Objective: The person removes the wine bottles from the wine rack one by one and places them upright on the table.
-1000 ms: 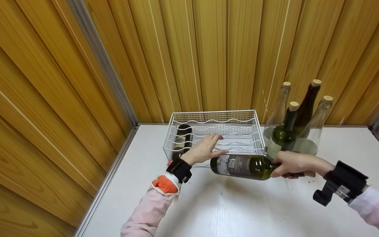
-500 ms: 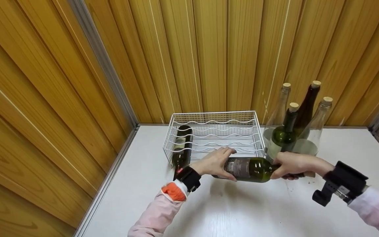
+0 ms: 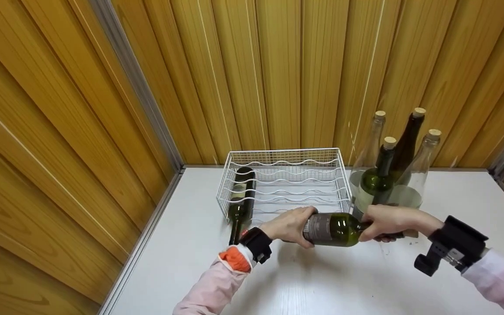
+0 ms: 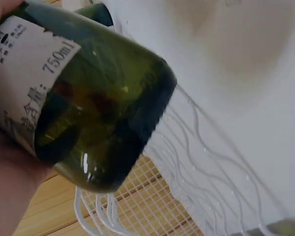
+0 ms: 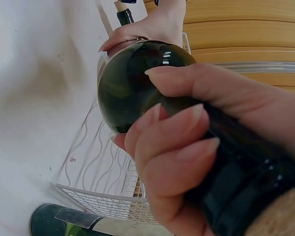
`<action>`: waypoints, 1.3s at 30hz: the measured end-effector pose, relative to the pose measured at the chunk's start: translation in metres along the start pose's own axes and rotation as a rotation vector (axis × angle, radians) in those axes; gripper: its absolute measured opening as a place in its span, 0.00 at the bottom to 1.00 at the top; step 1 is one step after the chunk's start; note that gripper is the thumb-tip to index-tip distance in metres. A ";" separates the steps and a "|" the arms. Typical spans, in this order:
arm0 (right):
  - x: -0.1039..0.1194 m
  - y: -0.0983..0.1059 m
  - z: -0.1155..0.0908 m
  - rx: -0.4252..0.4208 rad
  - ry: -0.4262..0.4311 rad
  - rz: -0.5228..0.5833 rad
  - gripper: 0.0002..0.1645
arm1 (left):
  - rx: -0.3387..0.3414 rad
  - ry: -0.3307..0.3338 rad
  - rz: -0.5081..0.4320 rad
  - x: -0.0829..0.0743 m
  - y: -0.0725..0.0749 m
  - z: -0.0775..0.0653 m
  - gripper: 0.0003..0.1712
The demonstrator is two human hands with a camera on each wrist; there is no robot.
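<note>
A green wine bottle [image 3: 343,228] is held sideways in front of the wire rack, its neck to the right. My right hand [image 3: 390,222] grips it by the neck, fingers curled round the glass, with the cork end [image 5: 282,216] sticking out past the palm in the right wrist view. My left hand [image 3: 290,227] clasps the body near the base, thumb and fingers on either side of the label. In the left wrist view the bottle's base [image 4: 113,123] points over the rack. Another dark green bottle [image 3: 242,199] lies in the rack's leftmost slot, neck toward me.
The white wire rack [image 3: 283,150] with wavy bars stands against the wooden wall [image 3: 278,74]. Right of it several corked bottles stand upright: a green one [image 3: 376,181], a brown one [image 3: 407,140] and clear ones [image 3: 416,168]. All rest on a white table [image 3: 330,284].
My left hand has come right and down from over the rack and taken hold of the bottle's body. The right hand keeps its grip on the neck; the bottle has lowered slightly.
</note>
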State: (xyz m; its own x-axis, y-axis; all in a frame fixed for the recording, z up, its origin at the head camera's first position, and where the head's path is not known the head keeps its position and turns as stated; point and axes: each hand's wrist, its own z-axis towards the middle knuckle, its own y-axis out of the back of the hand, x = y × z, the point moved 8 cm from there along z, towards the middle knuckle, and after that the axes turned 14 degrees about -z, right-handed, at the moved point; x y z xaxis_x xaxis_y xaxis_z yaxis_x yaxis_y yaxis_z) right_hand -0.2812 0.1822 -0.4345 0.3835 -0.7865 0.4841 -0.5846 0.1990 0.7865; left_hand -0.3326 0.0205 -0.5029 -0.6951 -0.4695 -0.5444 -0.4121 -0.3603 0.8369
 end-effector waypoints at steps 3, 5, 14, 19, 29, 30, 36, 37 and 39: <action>0.000 -0.001 0.000 0.006 -0.001 0.001 0.14 | -0.009 -0.010 -0.013 0.000 -0.001 -0.001 0.45; 0.001 -0.001 0.000 0.006 0.001 -0.002 0.14 | -0.014 -0.012 -0.010 0.000 0.000 -0.001 0.45; 0.000 -0.005 0.001 0.037 -0.015 -0.014 0.14 | -0.008 0.000 -0.054 0.002 -0.007 -0.004 0.44; -0.001 -0.008 0.002 0.066 -0.038 -0.030 0.15 | -0.012 0.002 -0.065 0.003 -0.013 -0.007 0.45; 0.003 0.004 0.001 0.027 0.013 -0.099 0.16 | -0.040 0.032 -0.059 0.003 -0.010 -0.007 0.45; 0.003 0.008 -0.001 0.008 0.024 -0.124 0.18 | -0.042 0.030 -0.060 0.003 -0.010 -0.007 0.45; 0.002 0.045 -0.011 -0.291 0.044 -0.159 0.26 | -0.075 0.045 -0.084 0.008 -0.010 -0.009 0.44; 0.001 0.053 -0.014 -0.363 0.031 -0.130 0.26 | -0.087 0.043 -0.097 0.009 -0.009 -0.009 0.44; -0.003 0.065 -0.021 -0.496 0.007 -0.050 0.28 | -0.110 0.034 -0.130 0.009 -0.007 -0.009 0.43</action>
State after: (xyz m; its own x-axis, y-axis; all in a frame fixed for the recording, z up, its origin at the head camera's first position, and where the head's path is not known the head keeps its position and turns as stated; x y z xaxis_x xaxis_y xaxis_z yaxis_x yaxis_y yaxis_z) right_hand -0.3055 0.2099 -0.3772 0.4078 -0.7988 0.4424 -0.1556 0.4166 0.8957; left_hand -0.3306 0.0114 -0.5142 -0.6188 -0.4398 -0.6509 -0.4287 -0.5053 0.7490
